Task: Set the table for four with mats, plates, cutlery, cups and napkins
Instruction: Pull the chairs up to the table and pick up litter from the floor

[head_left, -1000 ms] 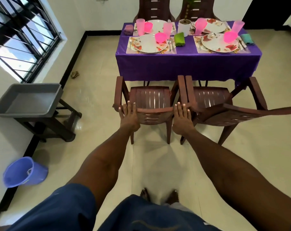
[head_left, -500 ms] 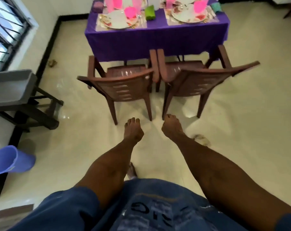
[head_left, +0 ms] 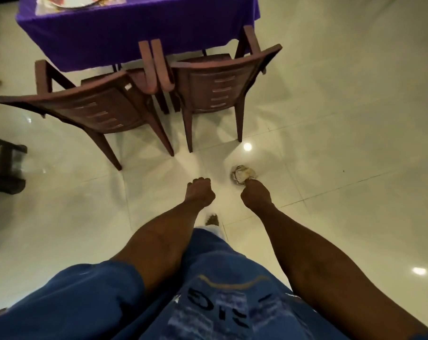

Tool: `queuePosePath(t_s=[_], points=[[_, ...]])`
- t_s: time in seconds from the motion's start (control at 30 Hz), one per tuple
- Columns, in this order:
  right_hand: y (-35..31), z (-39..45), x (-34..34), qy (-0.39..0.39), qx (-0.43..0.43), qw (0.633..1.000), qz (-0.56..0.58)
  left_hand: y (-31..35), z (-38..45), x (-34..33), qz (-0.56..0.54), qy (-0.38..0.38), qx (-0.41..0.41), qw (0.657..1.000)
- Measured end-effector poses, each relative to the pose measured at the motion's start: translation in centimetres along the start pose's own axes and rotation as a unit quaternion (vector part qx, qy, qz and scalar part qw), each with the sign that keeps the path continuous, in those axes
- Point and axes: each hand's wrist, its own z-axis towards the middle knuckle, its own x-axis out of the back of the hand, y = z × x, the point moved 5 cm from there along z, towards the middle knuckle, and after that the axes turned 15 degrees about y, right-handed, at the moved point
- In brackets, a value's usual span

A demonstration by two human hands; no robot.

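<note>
Both grips curled, holding nothing: left hand point(head_left: 198, 192), right hand point(head_left: 255, 196) at frame centre; desk point(head_left: 134, 33) and plate point(head_left: 68, 2) far off, upper left.

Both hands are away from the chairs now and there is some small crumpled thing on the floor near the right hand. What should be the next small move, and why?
Probably lower the right hand to pick up the crumpled scrap from the floor. Both hands hold nothing, fingers curled; the left hand hangs beside it. The two chairs already stand at the purple table, so this litter seems the only thing out of place.
</note>
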Motion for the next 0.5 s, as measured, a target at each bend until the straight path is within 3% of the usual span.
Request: queuePosePath(t_s=[0.23, 0.5], points=[[4.9, 6.8, 2.1, -0.013, 0.008, 1.0, -0.002, 5.3, 4.8, -3.6, -0.026, -0.048, 0.048, 0.997], [8.1, 15.1, 5.2, -0.059, 0.044, 0.997, -0.039, 10.9, 10.3, -4.8, -0.107, -0.045, 0.126, 0.985]])
